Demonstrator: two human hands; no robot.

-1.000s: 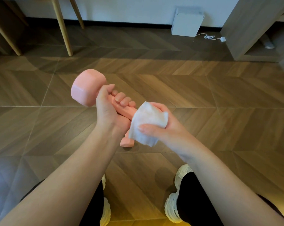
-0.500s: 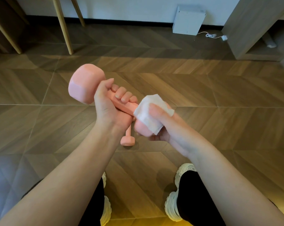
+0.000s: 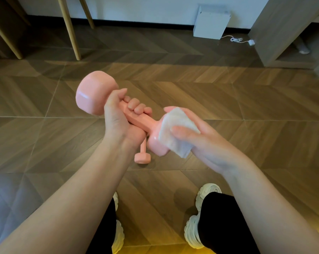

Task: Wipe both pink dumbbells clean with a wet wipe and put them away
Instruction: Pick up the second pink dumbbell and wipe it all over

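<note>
Herringbone wood floor (image 3: 228, 107) takes up most of the view, with a couple of wooden furniture legs (image 3: 70, 30) and a white box (image 3: 211, 22) along the back wall and a shelf unit (image 3: 283, 30) off to the right. White sneakers (image 3: 200, 217) poke in at the bottom.

So what's changed: a second ago the wet wipe (image 3: 177, 131) was bunched right over the near head of the pink dumbbell (image 3: 94, 94) and hid it almost completely. Now it has slid round to the right side of that head, and a good chunk of pink is showing again with a little wet glint on it. My read is that this end is being worked around face by face, so we're mid-wipe on dumbbell number one, nowhere near putting anything away.

The hands are close but not touching. The left hand (image 3: 122, 123) is wrapped tight round the handle, same grip as before, holding the thing up in the air at a slant with the far head up and to the left. The right hand (image 3: 200, 140) pins the wipe against the near head, thumb on top, fingers behind.

Looks-wise, the dumbbell is smooth, glossy pink with chunky faceted heads, and the far head has a shiny streak too. The second dumbbell (image 3: 142, 158) lies on the floor right below, mostly hidden, so I can't tell whether it's clean.
</note>
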